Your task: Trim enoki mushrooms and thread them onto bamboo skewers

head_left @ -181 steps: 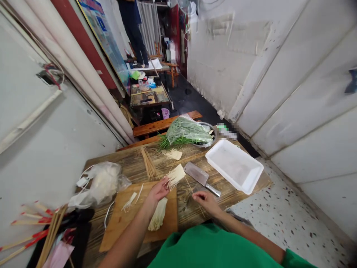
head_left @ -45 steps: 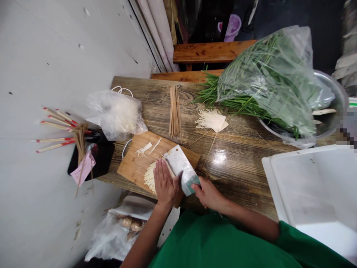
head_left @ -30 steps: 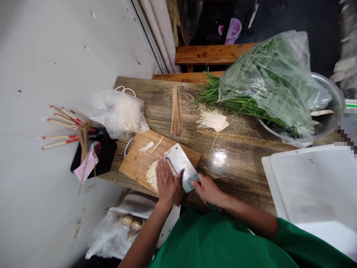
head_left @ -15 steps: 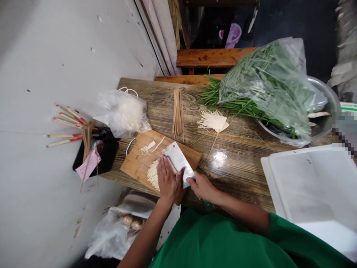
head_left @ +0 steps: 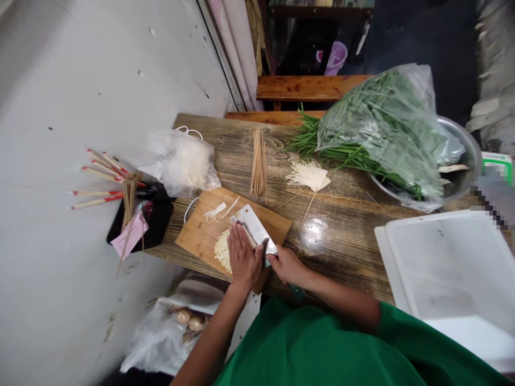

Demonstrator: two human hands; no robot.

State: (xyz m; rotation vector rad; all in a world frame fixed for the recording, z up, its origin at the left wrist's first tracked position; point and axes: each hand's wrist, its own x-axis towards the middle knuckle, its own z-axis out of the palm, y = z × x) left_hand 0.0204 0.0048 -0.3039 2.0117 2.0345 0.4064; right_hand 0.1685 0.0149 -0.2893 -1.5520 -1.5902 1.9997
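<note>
My left hand [head_left: 244, 256] lies flat with its fingers stretched out, pressing on a bunch of enoki mushrooms [head_left: 222, 251]. The bunch rests on a wooden cutting board [head_left: 197, 229] and is partly hidden under the palm. In my right hand [head_left: 287, 264] is the handle of a cleaver [head_left: 254, 225], fingers closed round it. Its broad blade lies tilted right beside my left hand, over the board; the cutting edge is hard to make out. A few loose enoki strands [head_left: 216, 211] sit near the board's far edge.
Beyond the board are bamboo skewers [head_left: 258, 163] and skewered enoki [head_left: 309, 176]. A plastic bag [head_left: 187, 163] and a black skewer holder [head_left: 159, 222] stand left. Bagged green chives [head_left: 378, 118] lie over a metal bowl [head_left: 471, 161]; a white tub [head_left: 446, 257] is at right.
The cleaver blade has shifted slightly left, closer against my left hand, with my right hand moving along. My left hand stays on the enoki. The view has moved a little.
</note>
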